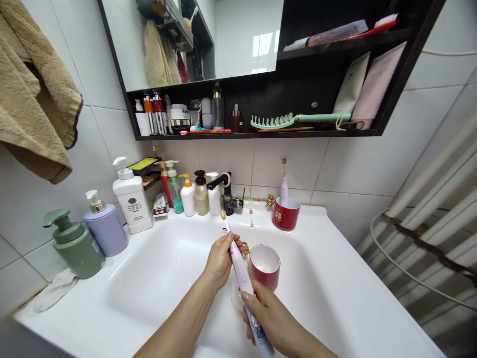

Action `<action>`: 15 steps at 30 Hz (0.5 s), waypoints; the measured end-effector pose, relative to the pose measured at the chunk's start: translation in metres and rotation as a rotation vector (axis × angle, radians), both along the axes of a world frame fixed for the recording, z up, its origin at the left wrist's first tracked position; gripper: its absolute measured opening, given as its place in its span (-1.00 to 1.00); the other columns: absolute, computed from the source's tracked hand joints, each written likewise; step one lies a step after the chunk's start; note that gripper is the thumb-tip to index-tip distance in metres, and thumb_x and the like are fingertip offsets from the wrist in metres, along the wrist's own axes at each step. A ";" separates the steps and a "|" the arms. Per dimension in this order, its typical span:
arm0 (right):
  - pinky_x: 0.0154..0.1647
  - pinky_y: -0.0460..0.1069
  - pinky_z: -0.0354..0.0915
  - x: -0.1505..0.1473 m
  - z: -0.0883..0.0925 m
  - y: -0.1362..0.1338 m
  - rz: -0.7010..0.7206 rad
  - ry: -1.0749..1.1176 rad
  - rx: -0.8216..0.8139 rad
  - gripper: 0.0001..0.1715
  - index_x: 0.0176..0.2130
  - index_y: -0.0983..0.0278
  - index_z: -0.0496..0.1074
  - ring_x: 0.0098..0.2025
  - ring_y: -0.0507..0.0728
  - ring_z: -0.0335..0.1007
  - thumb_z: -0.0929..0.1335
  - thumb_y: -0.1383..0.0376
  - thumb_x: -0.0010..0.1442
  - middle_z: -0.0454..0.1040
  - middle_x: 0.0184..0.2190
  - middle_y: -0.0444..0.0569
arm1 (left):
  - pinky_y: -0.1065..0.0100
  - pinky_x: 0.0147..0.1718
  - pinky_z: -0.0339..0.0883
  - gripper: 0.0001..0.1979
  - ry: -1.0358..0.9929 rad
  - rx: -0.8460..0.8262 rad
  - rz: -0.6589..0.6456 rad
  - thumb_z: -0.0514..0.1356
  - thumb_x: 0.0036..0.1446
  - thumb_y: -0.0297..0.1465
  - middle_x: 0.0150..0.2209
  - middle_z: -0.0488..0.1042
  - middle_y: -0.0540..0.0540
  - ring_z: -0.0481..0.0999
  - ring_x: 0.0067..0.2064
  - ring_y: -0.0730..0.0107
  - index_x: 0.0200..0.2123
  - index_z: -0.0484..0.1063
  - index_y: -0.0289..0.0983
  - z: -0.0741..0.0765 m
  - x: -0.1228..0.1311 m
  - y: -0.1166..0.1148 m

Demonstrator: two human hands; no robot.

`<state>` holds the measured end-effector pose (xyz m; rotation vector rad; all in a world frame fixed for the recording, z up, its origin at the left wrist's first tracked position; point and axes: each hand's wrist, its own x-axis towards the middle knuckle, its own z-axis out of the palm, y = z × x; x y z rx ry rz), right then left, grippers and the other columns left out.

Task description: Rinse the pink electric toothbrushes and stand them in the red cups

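The right hand (pixel 263 311) is closed around the handle of a pink-and-blue electric toothbrush (pixel 241 271), held over a white sink (pixel 160 268), while the left hand (pixel 219 254) pinches its upper end. Just beside it is a red cup (pixel 269 279); farther back, a black tap (pixel 227 199) and a second red cup (pixel 286 220) holding another toothbrush (pixel 284 191).

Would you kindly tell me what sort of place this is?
Most likely a bathroom: there is a white sink with a black tap, a mirror above, and an electric toothbrush held over the sink.
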<state>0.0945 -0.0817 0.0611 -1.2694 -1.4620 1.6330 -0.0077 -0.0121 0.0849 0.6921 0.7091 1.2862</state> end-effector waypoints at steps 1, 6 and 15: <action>-0.66 -0.13 0.13 0.000 0.000 0.001 -0.011 -0.025 0.021 -0.74 -0.41 0.27 0.07 -0.67 -0.08 0.17 0.09 0.12 0.00 0.18 -0.62 -0.21 | 0.49 -0.53 0.17 -0.80 0.024 -0.001 0.013 0.10 -0.20 -0.32 -0.64 0.32 0.00 0.31 -0.59 0.57 -0.54 0.28 -0.38 0.000 -0.001 0.000; -0.65 -0.12 0.14 0.000 0.003 0.001 -0.020 -0.051 0.023 -0.77 -0.44 0.27 0.06 -0.69 -0.09 0.16 0.09 0.14 0.00 0.17 -0.64 -0.22 | 0.51 -0.55 0.16 -0.78 0.075 0.019 0.016 0.10 -0.19 -0.30 -0.66 0.31 0.00 0.30 -0.61 0.59 -0.57 0.28 -0.39 -0.001 -0.003 0.003; -0.66 -0.10 0.15 -0.002 0.006 -0.002 -0.022 0.099 -0.063 -0.73 -0.43 0.28 0.05 -0.70 -0.08 0.17 0.11 0.11 -0.01 0.19 -0.65 -0.22 | 0.50 -0.57 0.15 -0.79 0.039 0.001 -0.013 0.09 -0.19 -0.30 -0.65 0.31 -0.01 0.30 -0.61 0.58 -0.56 0.27 -0.38 -0.003 0.000 0.002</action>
